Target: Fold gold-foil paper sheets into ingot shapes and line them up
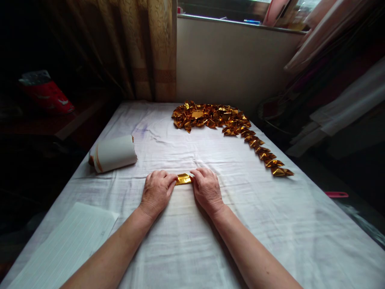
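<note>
Lined paper sheet (pixel 64 245) lower left, writing too faint to read; both hands, left hand (pixel 156 192) and right hand (pixel 207 188), fingers pinching gold foil piece (pixel 183 179) on the worktop (pixel 270 224).

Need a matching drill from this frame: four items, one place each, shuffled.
Items:
1. gold piece
2. paper roll
3. folded gold pile
4. lined sheet

Places:
A. near left corner of the cloth
B. between the left hand and right hand
C. far end of the table, trailing down the right side
D. lying on its side, left of the hands

Pairs: 1-B, 2-D, 3-C, 4-A
</note>
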`<move>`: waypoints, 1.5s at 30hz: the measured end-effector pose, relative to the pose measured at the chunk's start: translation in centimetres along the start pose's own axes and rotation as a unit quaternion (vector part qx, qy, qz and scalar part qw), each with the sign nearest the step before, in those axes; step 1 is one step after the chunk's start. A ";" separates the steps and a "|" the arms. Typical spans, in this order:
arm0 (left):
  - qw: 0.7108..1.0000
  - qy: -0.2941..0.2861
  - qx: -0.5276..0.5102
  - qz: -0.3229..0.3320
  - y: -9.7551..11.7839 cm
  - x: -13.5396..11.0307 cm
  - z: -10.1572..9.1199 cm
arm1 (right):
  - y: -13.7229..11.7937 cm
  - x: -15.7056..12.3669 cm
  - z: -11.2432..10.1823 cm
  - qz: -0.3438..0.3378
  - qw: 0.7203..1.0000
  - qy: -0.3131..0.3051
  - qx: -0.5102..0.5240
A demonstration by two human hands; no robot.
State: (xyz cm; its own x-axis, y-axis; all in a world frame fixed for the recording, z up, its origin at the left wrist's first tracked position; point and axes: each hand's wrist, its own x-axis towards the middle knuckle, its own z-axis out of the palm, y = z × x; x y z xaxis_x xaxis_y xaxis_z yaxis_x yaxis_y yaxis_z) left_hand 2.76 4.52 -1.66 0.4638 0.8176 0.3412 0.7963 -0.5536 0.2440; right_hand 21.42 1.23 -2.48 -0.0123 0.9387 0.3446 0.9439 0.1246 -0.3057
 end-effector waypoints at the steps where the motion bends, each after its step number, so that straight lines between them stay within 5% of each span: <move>1: 1.000 0.000 -0.002 -0.002 0.0 0.0 0.0 | -0.3 -0.1 0.0 -0.028 1.000 -0.010 0.001; 5: 1.000 -0.001 -0.014 -0.010 0.2 -0.1 0.0 | -1.6 -0.7 -0.1 -0.107 0.988 -0.114 -0.001; 12: 1.000 0.010 -0.025 -0.002 0.0 -0.2 0.0 | -0.7 -1.1 -1.0 -0.057 0.979 -0.192 -0.033; 19: 0.999 -0.004 0.005 0.039 0.2 -0.6 -0.3 | 0.4 -1.4 -1.6 -0.046 0.978 -0.197 -0.049; 24: 0.990 -0.079 0.024 0.115 0.4 -1.1 0.5 | 0.3 -1.4 -1.6 -0.047 0.978 -0.196 -0.049; 33: 0.985 -0.109 0.057 0.118 -2.0 -3.0 -0.8 | 0.2 -1.3 -1.7 -0.042 0.978 -0.199 -0.041; 45: 0.980 -0.111 0.112 0.122 -2.2 -3.8 -1.7 | 0.4 -1.5 -1.4 -0.042 0.982 -0.182 -0.034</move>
State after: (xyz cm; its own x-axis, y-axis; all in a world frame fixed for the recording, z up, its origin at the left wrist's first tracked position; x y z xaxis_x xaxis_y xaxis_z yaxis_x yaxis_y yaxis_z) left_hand -1.40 2.37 -1.92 0.7047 0.6930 0.1521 0.7046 -0.7088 -0.0352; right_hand 22.23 -0.60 -1.86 -0.1958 0.9804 0.0227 0.9545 0.1958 -0.2251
